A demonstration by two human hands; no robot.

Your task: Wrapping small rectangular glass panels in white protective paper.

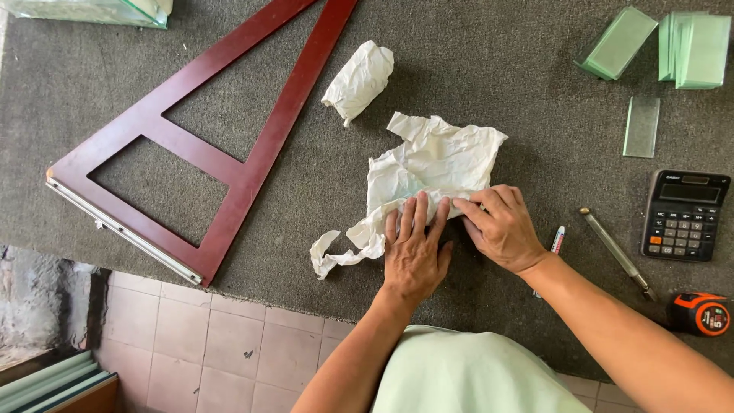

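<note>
A crumpled sheet of white paper lies spread on the grey felt table top. My left hand presses flat on the sheet's near edge, fingers together. Beside it, my right hand pinches and folds the same edge with its fingertips. What the paper covers under my hands is hidden. A second piece of white paper, rolled into a bundle, rests farther back, apart from both hands.
A dark red triangular wooden frame lies at the left. Stacks of small glass panes and a single pane sit at the back right. A calculator, glass cutter, marker pen and tape measure lie to the right.
</note>
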